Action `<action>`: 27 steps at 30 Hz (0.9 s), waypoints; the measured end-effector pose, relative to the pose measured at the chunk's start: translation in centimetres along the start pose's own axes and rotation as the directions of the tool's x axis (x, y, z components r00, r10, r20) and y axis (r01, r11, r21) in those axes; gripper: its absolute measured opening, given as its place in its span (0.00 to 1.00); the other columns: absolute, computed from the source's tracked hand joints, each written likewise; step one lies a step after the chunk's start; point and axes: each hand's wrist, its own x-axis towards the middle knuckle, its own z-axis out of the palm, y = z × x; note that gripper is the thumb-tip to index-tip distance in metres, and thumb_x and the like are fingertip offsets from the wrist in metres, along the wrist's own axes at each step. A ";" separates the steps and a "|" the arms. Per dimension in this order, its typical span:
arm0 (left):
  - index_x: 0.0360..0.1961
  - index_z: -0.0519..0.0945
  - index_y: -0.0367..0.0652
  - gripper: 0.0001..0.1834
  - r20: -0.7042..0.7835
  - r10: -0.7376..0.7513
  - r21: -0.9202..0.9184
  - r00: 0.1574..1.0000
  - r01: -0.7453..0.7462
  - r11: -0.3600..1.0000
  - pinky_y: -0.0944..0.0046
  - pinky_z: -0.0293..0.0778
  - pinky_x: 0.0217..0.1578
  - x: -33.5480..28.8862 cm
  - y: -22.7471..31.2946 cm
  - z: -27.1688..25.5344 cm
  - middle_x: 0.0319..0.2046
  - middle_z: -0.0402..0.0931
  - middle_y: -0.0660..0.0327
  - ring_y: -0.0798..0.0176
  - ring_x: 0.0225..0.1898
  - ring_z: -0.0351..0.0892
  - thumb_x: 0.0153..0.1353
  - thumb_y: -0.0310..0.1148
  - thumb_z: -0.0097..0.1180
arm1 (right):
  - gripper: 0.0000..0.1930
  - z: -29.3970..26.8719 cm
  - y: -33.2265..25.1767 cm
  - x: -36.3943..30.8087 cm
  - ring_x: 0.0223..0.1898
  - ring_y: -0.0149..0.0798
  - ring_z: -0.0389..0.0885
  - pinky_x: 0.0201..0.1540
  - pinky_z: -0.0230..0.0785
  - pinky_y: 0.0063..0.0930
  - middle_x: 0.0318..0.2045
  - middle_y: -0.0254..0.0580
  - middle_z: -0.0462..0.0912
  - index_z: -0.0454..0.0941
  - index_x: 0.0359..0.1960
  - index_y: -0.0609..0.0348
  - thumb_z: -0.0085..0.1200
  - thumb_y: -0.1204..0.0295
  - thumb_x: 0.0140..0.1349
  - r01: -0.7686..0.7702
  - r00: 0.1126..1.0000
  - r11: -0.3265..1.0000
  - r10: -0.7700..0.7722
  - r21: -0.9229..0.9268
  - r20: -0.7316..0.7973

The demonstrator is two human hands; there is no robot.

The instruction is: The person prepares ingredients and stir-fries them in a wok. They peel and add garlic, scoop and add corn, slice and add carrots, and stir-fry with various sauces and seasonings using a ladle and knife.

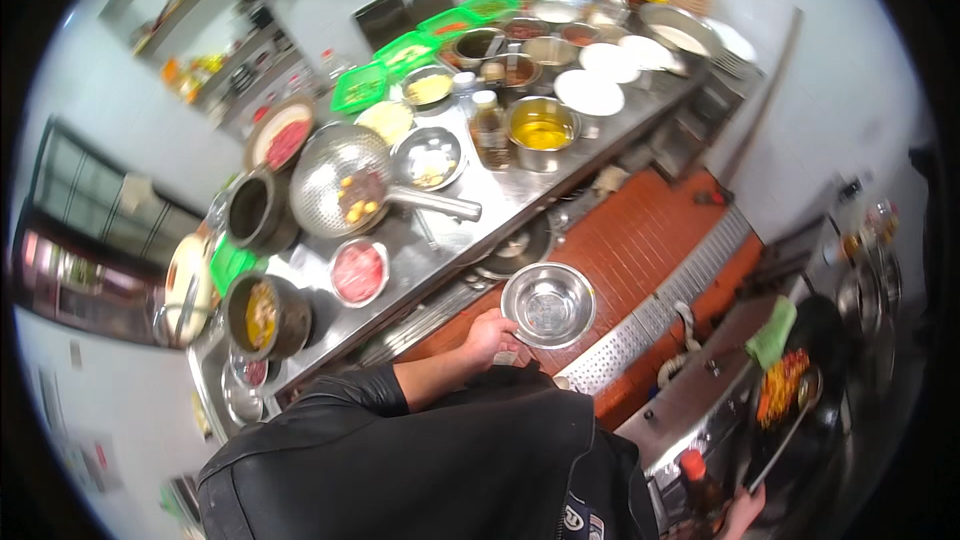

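My left hand (pixel 490 338) grips the rim of a shiny steel bowl (pixel 548 302), held out over the walkway. Its inside looks bare, apart from reflections. At the lower right, my right hand (pixel 742 514) is closed around the handle end of a long ladle (pixel 783 452). The ladle's head rests in a dark wok (pixel 830 340), beside chopped red and yellow food (pixel 783 390). Close to my right hand stands a dark bottle with a red cap (pixel 692 464). A green cloth (pixel 772 333) lies at the wok's near edge.
Along the steel counter (pixel 465 255) stand a perforated strainer (pixel 340 175), a bowl of raw meat (pixel 358 272), a pot of yellow liquid (pixel 542 132), bottles (pixel 490 130), white plates (pixel 590 92) and green baskets (pixel 360 88). A metal drain grate (pixel 640 315) crosses the red tiled floor (pixel 615 230).
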 end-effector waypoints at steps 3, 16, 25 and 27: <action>0.40 0.75 0.39 0.09 -0.109 0.048 -0.141 0.993 -0.063 0.988 0.66 0.76 0.28 -0.8 -0.3 -3.3 0.34 0.82 0.55 0.63 0.27 0.79 0.58 0.23 0.51 | 0.14 0.1 -3.8 -2.4 0.11 0.32 0.67 0.10 0.55 0.29 0.18 0.39 0.75 0.76 0.47 0.61 0.51 0.77 0.58 -0.230 0.973 0.962 0.230 -0.144 -0.015; 0.37 0.73 0.39 0.08 -0.458 0.159 -0.225 0.874 -0.287 0.931 0.61 0.75 0.27 -0.9 5.2 -12.1 0.31 0.77 0.57 0.61 0.25 0.76 0.54 0.22 0.49 | 0.15 18.6 -18.5 -3.3 0.08 0.33 0.63 0.09 0.52 0.28 0.13 0.40 0.71 0.70 0.51 0.58 0.52 0.74 0.63 0.048 0.922 0.943 0.085 -0.328 0.379; 0.32 0.76 0.37 0.08 -0.715 0.176 -0.279 0.677 -0.507 0.816 0.65 0.73 0.22 -4.7 2.4 -21.5 0.23 0.75 0.60 0.64 0.20 0.73 0.51 0.25 0.48 | 0.12 31.2 -24.3 -3.6 0.08 0.34 0.65 0.10 0.54 0.29 0.14 0.41 0.73 0.72 0.46 0.59 0.51 0.74 0.61 0.304 0.787 0.910 -0.073 -0.283 0.612; 0.34 0.76 0.37 0.10 -0.732 0.229 -0.284 0.642 -0.592 0.754 0.67 0.73 0.23 -5.3 2.9 -22.8 0.25 0.76 0.61 0.66 0.21 0.73 0.50 0.25 0.47 | 0.11 33.7 -25.6 -4.3 0.08 0.34 0.65 0.10 0.55 0.29 0.14 0.41 0.73 0.72 0.45 0.60 0.51 0.75 0.61 0.336 0.759 0.903 -0.090 -0.269 0.645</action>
